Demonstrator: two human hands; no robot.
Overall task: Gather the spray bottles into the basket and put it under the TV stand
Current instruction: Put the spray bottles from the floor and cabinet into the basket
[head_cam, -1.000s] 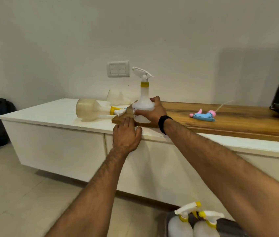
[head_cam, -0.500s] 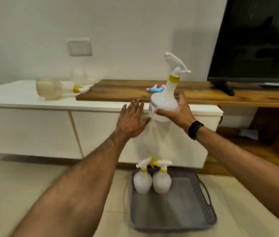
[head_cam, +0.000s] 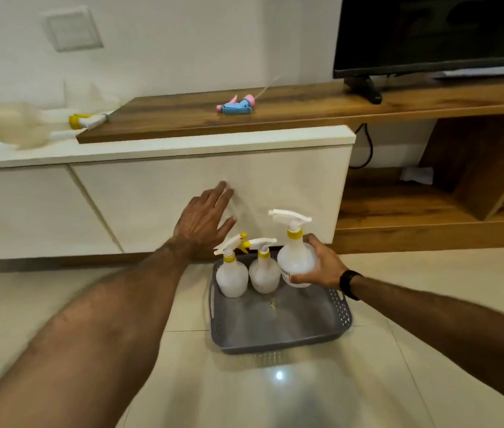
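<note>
A grey perforated basket (head_cam: 278,338) sits on the floor in front of the TV stand. Two white spray bottles with yellow collars (head_cam: 231,274) (head_cam: 264,273) stand upright at its far edge. My right hand (head_cam: 321,267) grips a third white spray bottle (head_cam: 295,257), upright, at the basket's far right corner beside the other two. My left hand (head_cam: 206,219) hovers open, fingers spread, in front of the white cabinet door, just left of the bottles. Another spray bottle (head_cam: 28,125) lies on its side on the white cabinet top at left.
A pink and blue spray head (head_cam: 236,105) lies on the wooden top (head_cam: 306,109). A TV (head_cam: 429,32) stands at the right. An open wooden shelf (head_cam: 414,208) sits low under it. Glossy tile floor (head_cam: 275,390) surrounds the basket.
My right hand has brought the spray bottle down from the stand's top to the basket. My left hand came off the cabinet edge and opened. The view tilted down and right.
</note>
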